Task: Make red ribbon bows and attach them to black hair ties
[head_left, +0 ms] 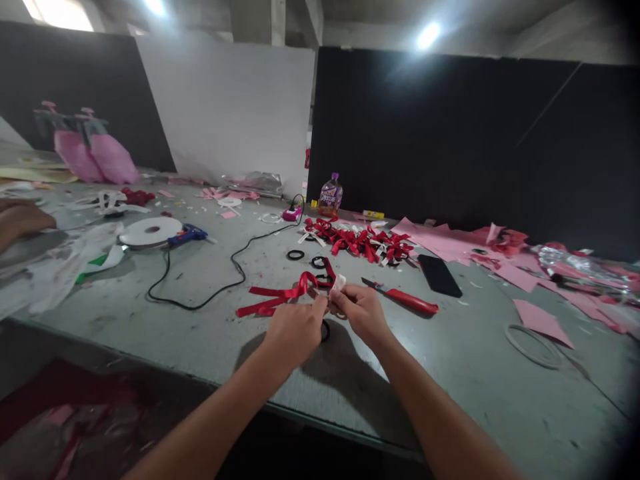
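Observation:
My left hand (296,330) and my right hand (363,312) meet low over the table, fingers pinched together. Between the fingertips is a red ribbon (280,293), its loop rising and its loose tails reaching left. A small white strip (339,283) sticks up from my right fingers. What exactly the left fingertips pinch is partly hidden. One black ring (325,331) shows just beside my left hand, and another black ring (295,255) lies farther back. Right of my hands rests a cutter with a red handle (413,302).
A pile of red ribbon bows (363,241) lies behind my hands, with a black phone (440,275) to its right. At left are a white roll (150,231) and a blue glue gun (187,235) with its cord. Another person's hand (25,219) is at far left.

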### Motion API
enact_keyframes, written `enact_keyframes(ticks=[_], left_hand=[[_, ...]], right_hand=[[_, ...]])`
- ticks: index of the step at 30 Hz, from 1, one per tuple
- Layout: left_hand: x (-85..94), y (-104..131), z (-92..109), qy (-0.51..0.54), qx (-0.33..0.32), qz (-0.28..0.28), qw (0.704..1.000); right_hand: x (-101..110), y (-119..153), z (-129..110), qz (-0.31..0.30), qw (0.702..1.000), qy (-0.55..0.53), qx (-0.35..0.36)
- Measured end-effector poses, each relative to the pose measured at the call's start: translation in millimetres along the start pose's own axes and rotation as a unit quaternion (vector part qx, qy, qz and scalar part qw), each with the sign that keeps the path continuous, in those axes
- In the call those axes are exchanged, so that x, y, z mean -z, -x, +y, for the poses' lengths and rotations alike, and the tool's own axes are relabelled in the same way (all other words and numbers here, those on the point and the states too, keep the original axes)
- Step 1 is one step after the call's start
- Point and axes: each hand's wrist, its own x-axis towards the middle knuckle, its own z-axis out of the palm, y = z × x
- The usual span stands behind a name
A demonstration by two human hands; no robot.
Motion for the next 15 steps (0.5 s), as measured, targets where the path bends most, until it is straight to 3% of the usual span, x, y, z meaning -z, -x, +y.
enact_keyframes(ticks=[4,15], left_hand=[[-10.2,8,4,-0.016,0.026,0.013,0.999],[-26.6,16,-7,0.006,0.061,0.037,0.997]], right_hand=[[-2,4,5,-0.007,1.0,-0.011,-0.019],[-12,10,1,-0.11,0.989,-0.097,-0.03]])
